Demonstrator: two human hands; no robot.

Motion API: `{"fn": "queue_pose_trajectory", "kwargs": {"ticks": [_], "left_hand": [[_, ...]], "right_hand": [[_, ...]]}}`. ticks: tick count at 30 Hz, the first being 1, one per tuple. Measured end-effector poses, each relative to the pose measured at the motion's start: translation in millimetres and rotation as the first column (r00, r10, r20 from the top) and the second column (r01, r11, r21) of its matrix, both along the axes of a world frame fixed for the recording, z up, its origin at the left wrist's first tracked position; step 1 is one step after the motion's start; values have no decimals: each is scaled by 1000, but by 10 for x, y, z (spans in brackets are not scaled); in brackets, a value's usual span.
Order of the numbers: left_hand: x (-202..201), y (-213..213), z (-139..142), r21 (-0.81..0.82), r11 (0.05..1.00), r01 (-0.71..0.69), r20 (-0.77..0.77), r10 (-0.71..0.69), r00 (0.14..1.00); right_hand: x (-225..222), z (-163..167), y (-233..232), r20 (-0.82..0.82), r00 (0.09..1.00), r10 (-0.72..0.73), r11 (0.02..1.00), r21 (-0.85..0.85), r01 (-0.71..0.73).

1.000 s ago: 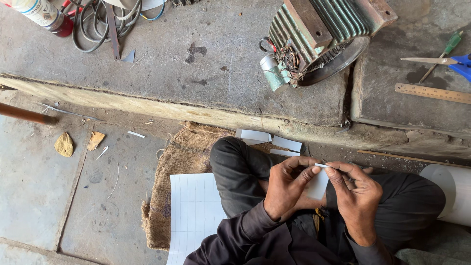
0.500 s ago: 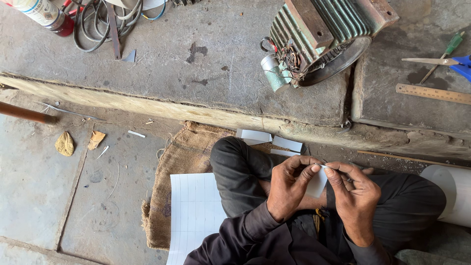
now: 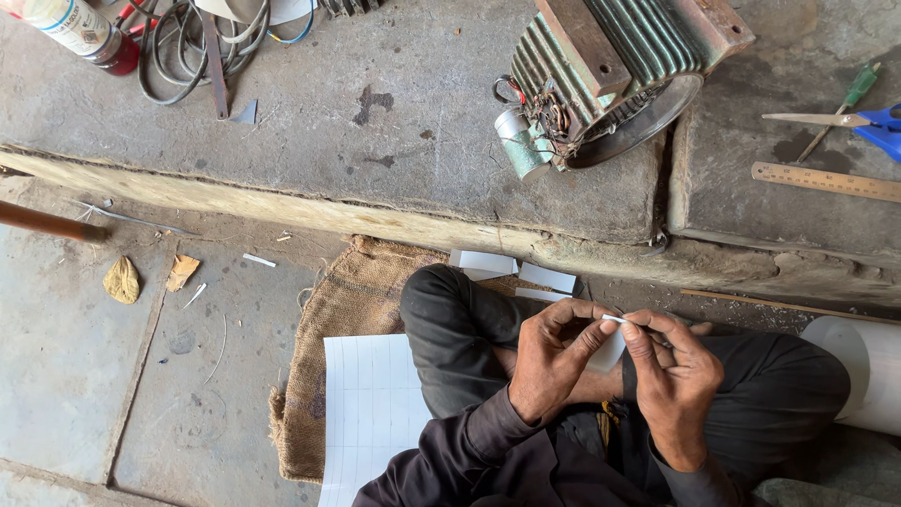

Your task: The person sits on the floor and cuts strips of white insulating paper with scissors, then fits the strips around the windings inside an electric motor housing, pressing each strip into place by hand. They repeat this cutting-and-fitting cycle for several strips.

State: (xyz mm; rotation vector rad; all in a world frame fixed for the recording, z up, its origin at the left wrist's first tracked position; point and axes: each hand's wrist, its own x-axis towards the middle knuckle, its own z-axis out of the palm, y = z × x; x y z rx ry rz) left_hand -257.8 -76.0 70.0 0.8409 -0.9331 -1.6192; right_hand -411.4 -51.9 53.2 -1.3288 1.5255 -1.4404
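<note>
Seated cross-legged on a sack [image 3: 343, 310], a person pinches a small white paper strip [image 3: 612, 345] btwn both hands over the lap: left hand [image 3: 554, 361] & right hand [image 3: 671, 385] closed on it at the fingertips. Gridded sheet [image 3: 371, 413] beside the knee; electric motor [image 3: 610, 66], ruler [image 3: 826, 181] on the stone step above.

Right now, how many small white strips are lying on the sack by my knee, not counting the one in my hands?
3, clustered at the burlap sack's top edge below the stone ledge: one, a second, a third just under it. More may hide behind the knee.
</note>
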Motion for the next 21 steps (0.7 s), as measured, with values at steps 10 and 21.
{"fn": "queue_pose_trajectory", "kwargs": {"ticks": [10,21], "left_hand": [[-92,-89,-24,-140,990,-25,32,30,999],[-430,-1111,107,-808,525,266,578,625,525]], "right_hand": [[-76,-20,-53,62,998,-6,987,162,-4],[-1311,432,-1173,-253,966,-59,996,53,74]]}}
